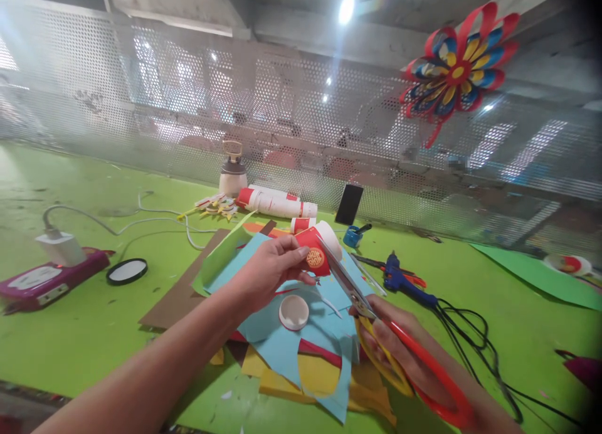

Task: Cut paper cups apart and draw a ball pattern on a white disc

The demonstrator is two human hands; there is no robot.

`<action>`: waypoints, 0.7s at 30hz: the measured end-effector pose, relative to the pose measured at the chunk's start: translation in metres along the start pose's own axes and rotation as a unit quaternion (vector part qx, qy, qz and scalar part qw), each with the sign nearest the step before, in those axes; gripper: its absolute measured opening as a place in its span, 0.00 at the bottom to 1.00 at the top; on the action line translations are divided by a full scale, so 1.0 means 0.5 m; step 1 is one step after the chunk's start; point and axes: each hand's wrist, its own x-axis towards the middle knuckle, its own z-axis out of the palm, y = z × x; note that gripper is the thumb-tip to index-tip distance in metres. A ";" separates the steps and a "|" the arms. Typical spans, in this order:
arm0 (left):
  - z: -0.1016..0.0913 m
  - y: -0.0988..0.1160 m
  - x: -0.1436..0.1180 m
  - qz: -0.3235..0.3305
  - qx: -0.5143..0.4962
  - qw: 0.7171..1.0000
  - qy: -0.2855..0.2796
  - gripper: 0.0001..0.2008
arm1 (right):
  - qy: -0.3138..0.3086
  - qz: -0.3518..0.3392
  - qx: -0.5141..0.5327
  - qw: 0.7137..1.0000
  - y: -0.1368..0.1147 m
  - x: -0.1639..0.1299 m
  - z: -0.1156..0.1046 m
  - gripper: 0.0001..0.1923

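Left hand: the left hand [288,258] reaches in from the lower left, thumb and fingers pinched together on the edge of the red cup piece.
Red cup piece: the red cup piece [318,258], bearing a round gold emblem, is held above the pile of paper at the centre; a white rounded part [330,238] shows just behind it, and whether the two are joined cannot be told.
Right hand: the right hand [399,324] is curled around the handles of the scissors [350,286], one loop red and one yellow.
Blades: directed up and to the left, against the right side of the red cup piece; whether material lies between them cannot be told.
Paper pile: light blue paper [261,333] lies over yellow paper [279,384], with a brown sheet [164,308] at the left.
White ring: a shallow white round piece [294,313] rests on the light blue paper.
Right of pile: a blue glue gun [407,283] with black cable.
Behind pile: stacked paper cups [282,205] on their side, near a spray bottle [232,175].
Far left: a purple power strip [59,280] on the green table [94,352].
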 end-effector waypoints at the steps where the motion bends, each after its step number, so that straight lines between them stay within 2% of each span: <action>1: 0.002 -0.003 0.000 -0.001 -0.008 1.000 0.004 0.10 | -0.013 0.016 0.015 1.000 0.000 0.002 0.001 0.19; 4: 0.004 -0.010 0.001 -0.006 -0.015 1.000 0.012 0.10 | -0.037 0.030 0.029 0.998 0.001 0.005 0.001 0.19; 11: 0.004 -0.010 0.002 0.007 0.013 1.000 0.022 0.08 | -0.006 0.001 -0.054 0.999 -0.008 0.006 -0.005 0.17; 15: 0.001 -0.011 0.006 0.044 0.031 0.997 0.052 0.15 | -0.021 -0.016 -0.064 0.998 -0.012 0.008 -0.010 0.17; 18: -0.007 -0.010 0.009 0.065 0.072 0.995 0.033 0.21 | -0.025 -0.020 -0.082 0.996 -0.018 0.005 -0.015 0.19; 21: -0.017 -0.001 0.011 0.046 0.128 0.991 -0.011 0.26 | -0.012 -0.038 -0.102 0.994 -0.029 -0.002 -0.018 0.21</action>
